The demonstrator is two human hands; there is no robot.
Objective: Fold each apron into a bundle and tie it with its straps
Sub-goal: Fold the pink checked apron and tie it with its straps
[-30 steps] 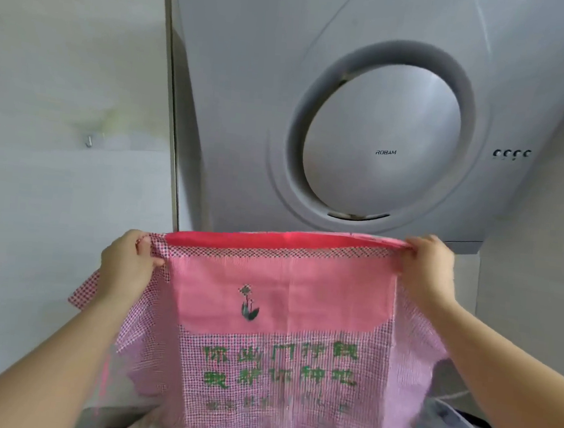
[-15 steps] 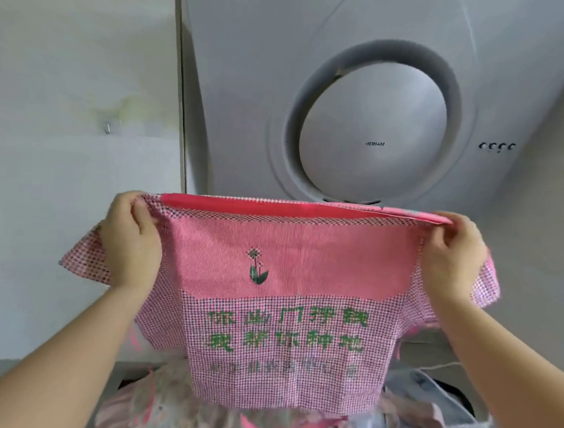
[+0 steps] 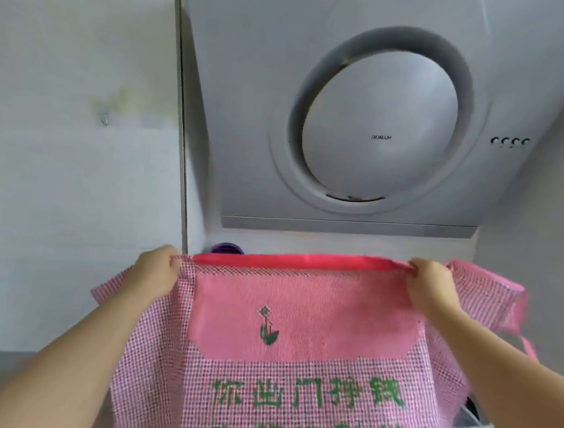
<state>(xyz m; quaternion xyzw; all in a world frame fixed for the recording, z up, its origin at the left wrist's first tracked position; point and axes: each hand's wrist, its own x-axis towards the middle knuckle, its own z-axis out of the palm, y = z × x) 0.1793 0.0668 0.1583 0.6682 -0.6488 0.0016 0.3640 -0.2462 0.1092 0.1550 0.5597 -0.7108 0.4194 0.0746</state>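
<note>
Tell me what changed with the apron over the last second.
The left hand and right hand raised the pink checked apron in front of the range hood, then lowered it below the hood's bottom edge. Both still pinch its top corners, holding it spread; nothing was released.

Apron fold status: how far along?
Done: nothing that shows; the pink checked apron hangs spread open, with no fold in it. In hand: the left hand and right hand grip its top corners, holding it up before the range hood. Left: fold it into a bundle and tie it; a strap dangles loose at the right.
</note>
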